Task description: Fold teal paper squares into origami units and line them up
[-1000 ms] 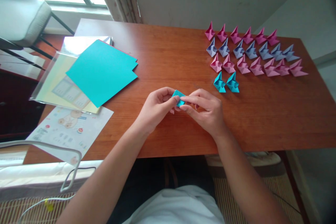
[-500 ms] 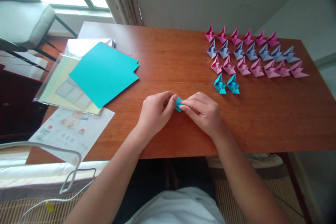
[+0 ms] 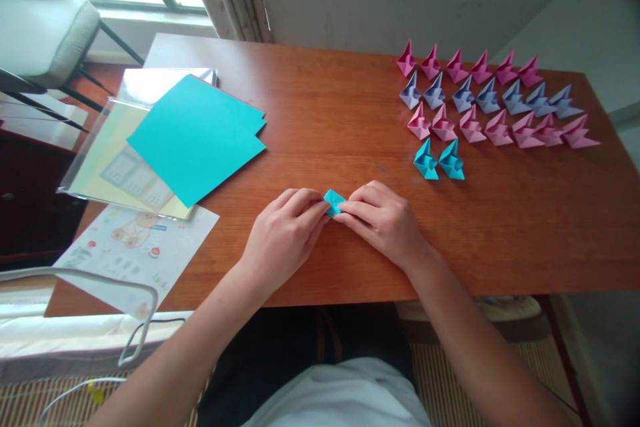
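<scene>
A small folded piece of turquoise origami paper [image 3: 334, 200] is held between both hands, low over the near middle of the table. My left hand [image 3: 285, 230] pinches its left corner between thumb and fingers. At the right corner, my right hand [image 3: 383, 217] grips it in the same way, fingers closed. The fingertips cover both ends of the piece, and its underside is hidden. Two finished-looking turquoise origami figures [image 3: 425, 160] stand beyond my right hand, each with a pointed tip upward.
Behind those figures are rows of light pink [image 3: 471, 124], lavender [image 3: 487, 97] and dark pink origami [image 3: 481, 68]. Turquoise sheets [image 3: 200, 140] lie at left on a plastic sleeve [image 3: 83, 160], near a printed sheet [image 3: 135, 253]. The wooden table [image 3: 320, 113] ends just before my body.
The turquoise piece has come slightly lower and toward me. My left hand has shifted its hold from a thumb-on-top grip to pinching the left corner; the right hand keeps its pinch.
</scene>
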Demonstrator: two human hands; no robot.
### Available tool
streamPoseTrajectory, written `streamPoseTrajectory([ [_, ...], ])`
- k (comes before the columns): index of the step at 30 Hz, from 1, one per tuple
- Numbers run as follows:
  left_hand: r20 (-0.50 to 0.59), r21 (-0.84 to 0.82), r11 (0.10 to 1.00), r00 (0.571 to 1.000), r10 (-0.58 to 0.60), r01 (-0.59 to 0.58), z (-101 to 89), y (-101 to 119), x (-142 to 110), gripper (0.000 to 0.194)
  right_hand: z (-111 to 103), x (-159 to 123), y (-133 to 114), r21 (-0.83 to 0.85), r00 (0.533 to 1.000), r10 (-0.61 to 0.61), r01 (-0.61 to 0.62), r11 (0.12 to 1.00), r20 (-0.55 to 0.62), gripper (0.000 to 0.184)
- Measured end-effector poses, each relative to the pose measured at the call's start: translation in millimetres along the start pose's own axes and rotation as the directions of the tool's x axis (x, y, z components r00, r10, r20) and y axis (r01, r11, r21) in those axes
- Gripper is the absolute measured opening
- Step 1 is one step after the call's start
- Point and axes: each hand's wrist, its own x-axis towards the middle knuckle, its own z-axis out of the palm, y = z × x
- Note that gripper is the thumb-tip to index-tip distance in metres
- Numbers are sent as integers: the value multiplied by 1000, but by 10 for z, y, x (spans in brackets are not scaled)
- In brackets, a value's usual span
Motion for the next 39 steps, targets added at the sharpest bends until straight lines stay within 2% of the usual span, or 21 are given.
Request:
streamPoseTrajectory([
  [5, 39, 86, 995, 998, 47, -50, -2, 2, 63, 22, 2, 17, -20, -2, 1000, 17, -17, 1000, -22, 22],
  [11, 51, 39, 999, 999, -1, -1, 9, 14, 59, 25, -18, 24, -21, 48, 1000, 17, -17, 999, -4, 16],
  [14, 37, -58, 994, 995, -91, 93, 21, 15, 71, 24, -21, 64, -40, 125, 992, 119, -113, 986, -37, 16],
  [18, 76, -118, 962, 968, -239, 246, 20, 50, 138, 22, -40, 169, -83, 191, 954, 299, -297, 936, 19, 14],
  [21, 98, -36, 948, 945, -311, 315, 12, 101, 193, 25, -60, 249, -99, 175, 922, 379, -387, 905, 77, 12],
  [25, 108, 40, 939, 933, -343, 341, 19, 153, 222, 24, -71, 312, -100, 147, 898, 431, -441, 886, 94, 10],
  [33, 100, 24, 913, 907, -409, 408, 33, 169, 239, 8, -59, 383, -75, 47, 868, 481, -489, 871, 124, 14],
  [39, 83, -8, 900, 898, -433, 435, 37, 165, 253, 6, -76, 426, -77, -5, 849, 515, -519, 855, 120, 14],
])
